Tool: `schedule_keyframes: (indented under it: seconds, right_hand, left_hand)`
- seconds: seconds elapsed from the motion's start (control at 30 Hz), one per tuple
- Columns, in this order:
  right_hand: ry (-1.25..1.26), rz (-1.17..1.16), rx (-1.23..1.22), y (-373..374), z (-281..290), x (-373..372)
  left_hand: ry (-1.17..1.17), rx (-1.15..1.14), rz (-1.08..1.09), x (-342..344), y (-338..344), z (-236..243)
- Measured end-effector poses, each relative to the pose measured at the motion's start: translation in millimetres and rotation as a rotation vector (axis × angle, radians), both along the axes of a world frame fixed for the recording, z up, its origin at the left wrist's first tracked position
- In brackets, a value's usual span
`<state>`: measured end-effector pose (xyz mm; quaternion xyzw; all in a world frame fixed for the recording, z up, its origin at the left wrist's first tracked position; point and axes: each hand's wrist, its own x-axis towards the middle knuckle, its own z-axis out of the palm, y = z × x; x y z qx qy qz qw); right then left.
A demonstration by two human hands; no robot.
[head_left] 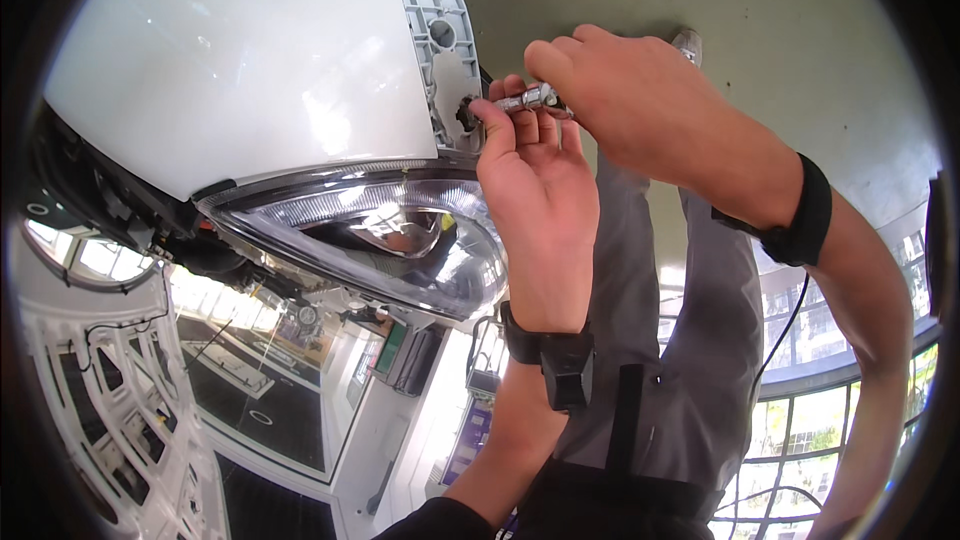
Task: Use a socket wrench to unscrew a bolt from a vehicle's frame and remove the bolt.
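Observation:
My right hand (640, 90) is closed round a chrome ratchet wrench (535, 98), its handle mostly hidden in the fist. Palm upward, my left hand (545, 190) steadies the wrench's shaft between thumb and fingers. The shaft's tip points into a dark opening in the grey ribbed plastic bracket (455, 80) along the white fender's edge. Whether the tip sits on a fastener is hidden by my left thumb. Just below the bracket is a clear headlight (400, 230), beside my left wrist.
A large glossy white body panel (250, 50) fills the upper left. Under it, dark engine-bay parts (200, 250) show. A white car body frame (110, 410) stands at the lower left. My legs (690, 310) are on the greenish floor (800, 70), near windows (800, 440).

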<state>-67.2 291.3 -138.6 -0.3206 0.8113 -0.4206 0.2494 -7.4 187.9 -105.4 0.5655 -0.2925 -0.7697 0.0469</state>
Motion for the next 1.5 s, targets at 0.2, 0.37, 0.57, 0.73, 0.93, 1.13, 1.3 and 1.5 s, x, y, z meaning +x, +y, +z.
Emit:
schedule_keyframes:
  seconds: [0.2,0.37,0.57,0.73,0.93,1.13,1.3,1.5]
  right_hand:
    - [-0.971,0.015,-0.034,0,8,-15]
    - [-0.437,-0.041,-0.033,0,-1,-1]
    - [-0.065,-0.031,-0.067,-6,-2,-14]
    - [-1.249,-0.025,-0.084,-5,6,-31]
    - [-0.134,-0.042,-0.096,-4,-11,-12]
    - [-0.524,0.060,0.114,-4,11,-23]
    - [-1.028,-0.079,-0.153,-5,2,-13]
    - [-0.071,-0.013,-0.161,2,-2,-6]
  left_hand:
    - [0.040,0.022,0.056,0,-1,-5]
    - [-0.055,-0.082,-0.013,1,5,0]
    - [0.132,0.047,-0.007,0,2,-4]
    - [0.034,0.110,-0.022,-3,0,-1]
    - [0.067,-0.006,-0.033,-2,-2,-6]
    - [0.092,0.090,0.081,2,-4,-10]
    - [0.071,0.036,-0.015,-4,-1,-3]
    - [0.055,0.051,0.016,7,1,-7]
